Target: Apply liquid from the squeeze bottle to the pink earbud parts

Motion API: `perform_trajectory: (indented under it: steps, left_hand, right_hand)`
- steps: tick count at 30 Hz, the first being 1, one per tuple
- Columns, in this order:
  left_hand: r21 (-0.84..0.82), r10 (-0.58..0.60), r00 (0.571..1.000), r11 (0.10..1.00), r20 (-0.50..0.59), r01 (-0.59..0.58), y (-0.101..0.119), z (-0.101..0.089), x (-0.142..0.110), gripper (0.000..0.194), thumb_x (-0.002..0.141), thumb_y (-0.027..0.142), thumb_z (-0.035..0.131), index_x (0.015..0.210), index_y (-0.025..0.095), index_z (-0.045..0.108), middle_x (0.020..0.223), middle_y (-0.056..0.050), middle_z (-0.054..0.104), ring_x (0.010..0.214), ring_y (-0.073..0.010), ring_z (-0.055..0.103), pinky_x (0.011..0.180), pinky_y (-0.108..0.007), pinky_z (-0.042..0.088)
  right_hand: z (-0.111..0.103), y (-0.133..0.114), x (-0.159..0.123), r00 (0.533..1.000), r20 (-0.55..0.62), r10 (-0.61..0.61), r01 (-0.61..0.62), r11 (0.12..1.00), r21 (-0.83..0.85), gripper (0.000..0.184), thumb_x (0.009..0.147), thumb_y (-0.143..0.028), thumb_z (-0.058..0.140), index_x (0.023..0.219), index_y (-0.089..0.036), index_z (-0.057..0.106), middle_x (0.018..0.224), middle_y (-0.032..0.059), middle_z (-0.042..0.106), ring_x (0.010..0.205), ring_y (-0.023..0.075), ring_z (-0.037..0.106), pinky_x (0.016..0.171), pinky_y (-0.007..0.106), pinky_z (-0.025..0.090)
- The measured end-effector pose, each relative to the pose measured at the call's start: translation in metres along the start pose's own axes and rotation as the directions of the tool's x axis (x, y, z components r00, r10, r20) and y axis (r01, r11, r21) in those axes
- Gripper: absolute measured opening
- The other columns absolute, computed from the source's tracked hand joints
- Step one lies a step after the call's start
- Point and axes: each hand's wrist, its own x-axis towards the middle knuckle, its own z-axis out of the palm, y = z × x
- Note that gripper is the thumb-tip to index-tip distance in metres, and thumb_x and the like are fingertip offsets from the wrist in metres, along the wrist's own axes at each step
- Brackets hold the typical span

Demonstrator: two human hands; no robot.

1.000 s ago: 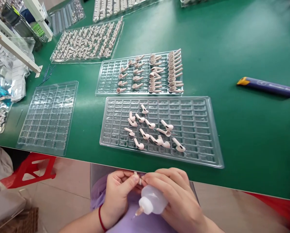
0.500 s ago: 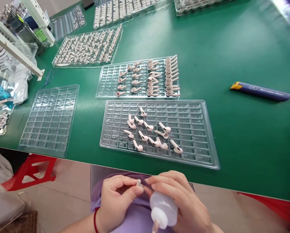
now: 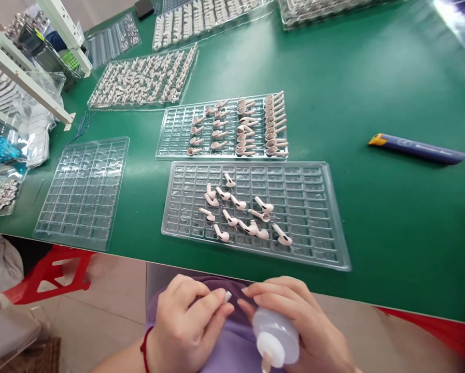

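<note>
Left hand [image 3: 191, 324] grips a white piece [image 3: 227, 296], right hand [image 3: 312, 321] a bottle [image 3: 277, 329]; earbuds [image 3: 239, 202] part-fill one tray [image 3: 312, 207], open shells [image 3: 216, 145] lie beyond.

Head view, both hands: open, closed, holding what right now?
Left hand: closed, pinching a small white part, mostly hidden.
Right hand: curled around a translucent, white-capped squeeze bottle.

No wording can be read: the pale emblem [image 3: 405, 142] and lettering [image 3: 433, 150] along the yellow-tipped navy tool [image 3: 421, 146], right of the front earbud tray [image 3: 308, 210], are too blurred.
</note>
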Motion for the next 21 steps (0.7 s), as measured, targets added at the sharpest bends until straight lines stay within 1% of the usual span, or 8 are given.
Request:
perform_trajectory:
  steps: [6, 10, 12, 14, 17, 19, 21]
  left_hand:
    - [0.029, 0.004, 1.0, 1.0, 0.006, -0.004, 0.0023, -0.0008, 0.0012, 0.016, 0.087, 0.012, 0.065, 0.102, 0.015, 0.068, 0.075, -0.004, 0.064, 0.067, -0.0159, 0.056, 0.06, -0.027, 0.051]
    - [0.065, 0.026, 0.999, 0.998, 0.02, -0.027, 0.0043, -0.0003, 0.0013, 0.017, 0.087, 0.011, 0.064, 0.103, 0.015, 0.067, 0.075, -0.004, 0.064, 0.068, -0.0163, 0.057, 0.061, -0.028, 0.05]
    - [0.082, 0.038, 0.999, 0.996, 0.019, -0.039, 0.0052, -0.0002, 0.0017, 0.017, 0.087, 0.01, 0.063, 0.103, 0.014, 0.067, 0.075, -0.005, 0.064, 0.068, -0.0165, 0.057, 0.061, -0.028, 0.05]
    - [0.094, 0.045, 0.999, 0.994, 0.021, -0.047, 0.006, -0.0002, 0.0024, 0.016, 0.087, 0.01, 0.063, 0.102, 0.014, 0.067, 0.075, -0.005, 0.063, 0.068, -0.0166, 0.056, 0.061, -0.028, 0.05]
    - [0.103, 0.053, 0.998, 0.993, 0.03, -0.056, 0.007, -0.0002, 0.0039, 0.015, 0.088, 0.01, 0.061, 0.102, 0.014, 0.067, 0.075, -0.005, 0.064, 0.067, -0.0167, 0.055, 0.06, -0.028, 0.049]
    - [0.101, 0.054, 0.998, 0.993, 0.035, -0.058, 0.0071, -0.0002, 0.0045, 0.015, 0.088, 0.009, 0.06, 0.101, 0.014, 0.067, 0.075, -0.005, 0.064, 0.067, -0.0169, 0.055, 0.059, -0.028, 0.049]
    - [0.095, 0.056, 0.998, 0.994, 0.036, -0.059, 0.0068, -0.0001, 0.0042, 0.016, 0.088, 0.008, 0.061, 0.101, 0.013, 0.067, 0.075, -0.006, 0.064, 0.068, -0.017, 0.056, 0.06, -0.028, 0.049]
  right_hand:
    - [-0.0019, -0.0016, 0.0029, 1.0, 0.006, 0.022, -0.023, 1.0, 0.009, 0.026, 0.081, -0.005, 0.065, 0.101, -0.02, 0.059, 0.084, 0.0057, 0.072, 0.074, 0.0181, 0.064, 0.062, 0.032, 0.057]
    - [-0.001, -0.0049, 0.0025, 1.0, 0.003, 0.021, -0.021, 0.999, 0.048, 0.025, 0.081, -0.004, 0.064, 0.1, -0.019, 0.058, 0.087, 0.0073, 0.071, 0.079, 0.0187, 0.066, 0.065, 0.033, 0.058]
    - [-0.0003, -0.0064, 0.0011, 1.0, -0.012, 0.015, -0.014, 0.999, 0.044, 0.025, 0.081, -0.004, 0.063, 0.1, -0.019, 0.058, 0.093, 0.0088, 0.071, 0.084, 0.0201, 0.069, 0.07, 0.035, 0.06]
    - [0.0, -0.0071, -0.0003, 1.0, -0.009, -0.007, 0.007, 1.0, 0.021, 0.022, 0.082, -0.005, 0.063, 0.098, -0.02, 0.058, 0.098, 0.0096, 0.071, 0.088, 0.0207, 0.07, 0.079, 0.039, 0.061]
    - [0.0009, -0.0062, -0.0015, 0.997, 0.026, -0.068, 0.067, 0.997, 0.043, 0.017, 0.084, -0.006, 0.061, 0.095, -0.018, 0.057, 0.096, 0.0086, 0.072, 0.088, 0.0187, 0.072, 0.095, 0.042, 0.056]
    - [0.0023, -0.0048, -0.0016, 0.994, 0.056, -0.096, 0.091, 0.993, 0.079, 0.017, 0.084, -0.004, 0.059, 0.094, -0.018, 0.057, 0.094, 0.0082, 0.072, 0.089, 0.0174, 0.072, 0.1, 0.041, 0.053]
    - [0.0038, -0.0036, -0.0015, 0.993, 0.065, -0.097, 0.092, 0.993, 0.079, 0.016, 0.084, -0.004, 0.059, 0.094, -0.018, 0.057, 0.094, 0.0084, 0.073, 0.09, 0.0181, 0.072, 0.101, 0.042, 0.053]
